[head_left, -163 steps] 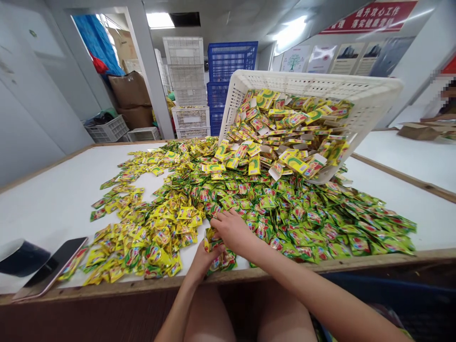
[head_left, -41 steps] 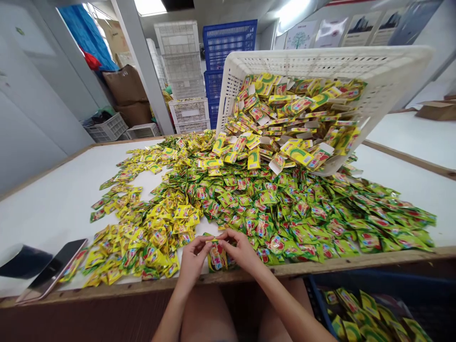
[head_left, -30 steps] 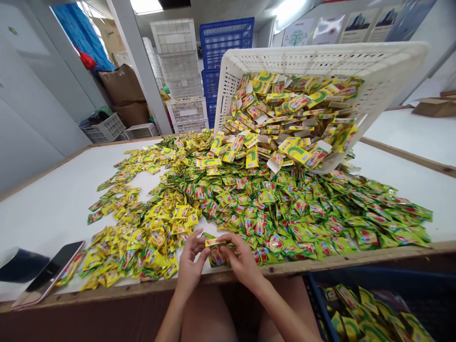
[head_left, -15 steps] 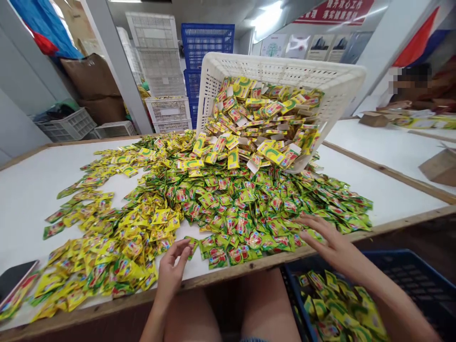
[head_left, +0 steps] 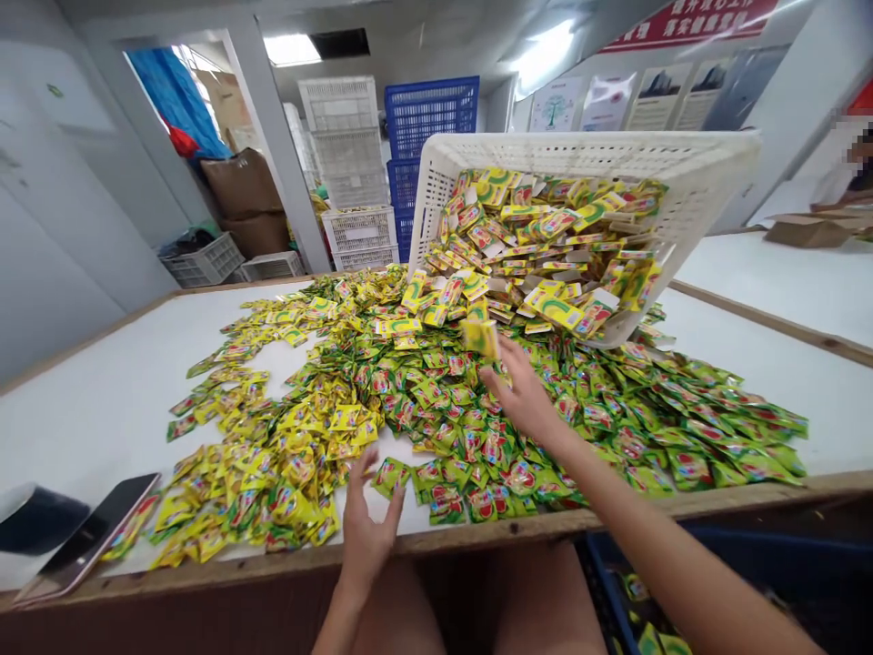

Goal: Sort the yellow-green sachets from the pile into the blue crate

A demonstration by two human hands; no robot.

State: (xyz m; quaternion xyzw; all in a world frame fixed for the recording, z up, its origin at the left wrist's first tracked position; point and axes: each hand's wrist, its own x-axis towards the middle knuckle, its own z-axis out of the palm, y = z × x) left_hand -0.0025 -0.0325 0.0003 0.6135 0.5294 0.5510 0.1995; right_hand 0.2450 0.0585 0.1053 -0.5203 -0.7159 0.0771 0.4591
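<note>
My right hand reaches over the pile, its fingertips on a small yellow carton at the front of the tilted white basket. The carton is slightly blurred. Several more yellow cartons fill the basket, some with open white flaps. My left hand is at the table's front edge, thumb and fingers apart around a green sachet lying on the white tabletop; it holds nothing. Green sachets with red fruit pictures heap below the basket, and yellow sachets lie to the left.
A phone and a dark cup rest at the left front. Below the table edge on the right is a blue crate with packets inside. White crates and blue crates are stacked behind the table.
My right hand has moved from the right front edge up and left to the carton by the basket. My left hand has spread its fingers near the green sachet. The view has shifted left.
</note>
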